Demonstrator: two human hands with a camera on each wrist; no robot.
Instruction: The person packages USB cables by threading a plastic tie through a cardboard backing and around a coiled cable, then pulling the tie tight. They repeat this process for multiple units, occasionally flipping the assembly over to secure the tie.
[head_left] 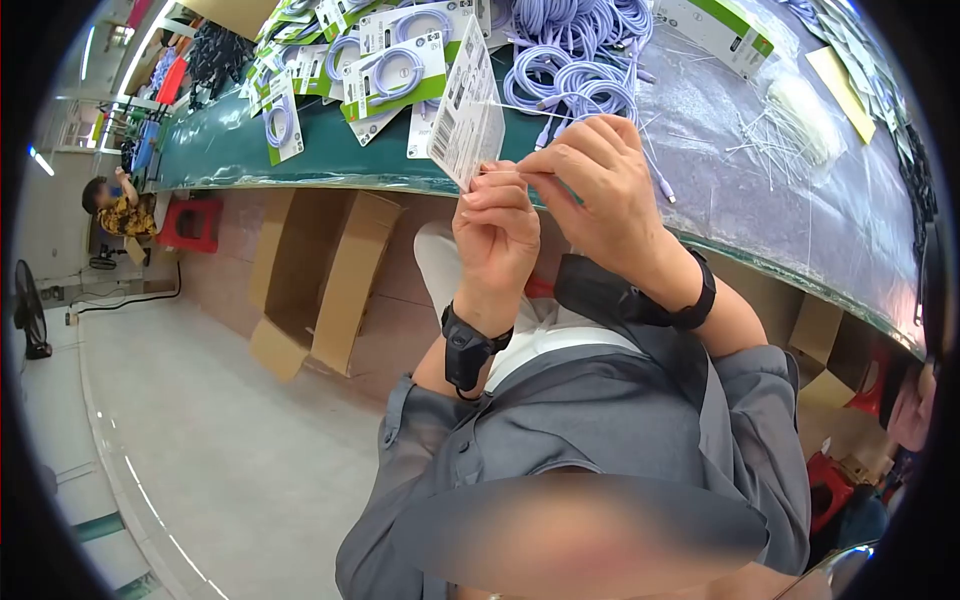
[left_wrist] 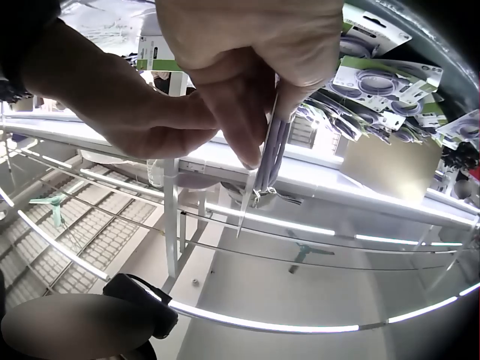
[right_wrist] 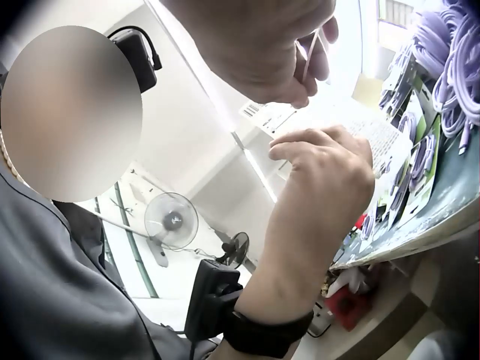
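You've got the printed card (head_left: 468,110) up in front of you, over the near edge of the surface, long axis running up and away from your body, top end leaning towards the cables. Its printed face, barcode low on one side, turns to your left; in the left wrist view it's nearly edge-on, with a purple cable (left_wrist: 279,150) lying along its other side.

Your left hand (head_left: 495,225) is clamped on the card's lower end, fingers curled in. Your right hand (head_left: 600,185) is right beside the card, thumb and forefinger pinched on a thin white strand (right_wrist: 310,54), the other fingers bent. Your hands meet, or nearly do, at the fingertips; I can't tell whether they touch. Where the strand's ends go is hard to make out, and your fingers cover the card's lower corner.

Beyond the card, on the surface (head_left: 700,140), coiled purple cables (head_left: 590,75) are heaped just to the right, with packaged cables (head_left: 400,75) to the left, cut off at the top of view. Well right of the card lies a bundle of white strands (head_left: 805,125). Left of the card and lower sits an open cardboard box (head_left: 350,270); farther left, a red stool (head_left: 190,225) and another person (head_left: 125,210).
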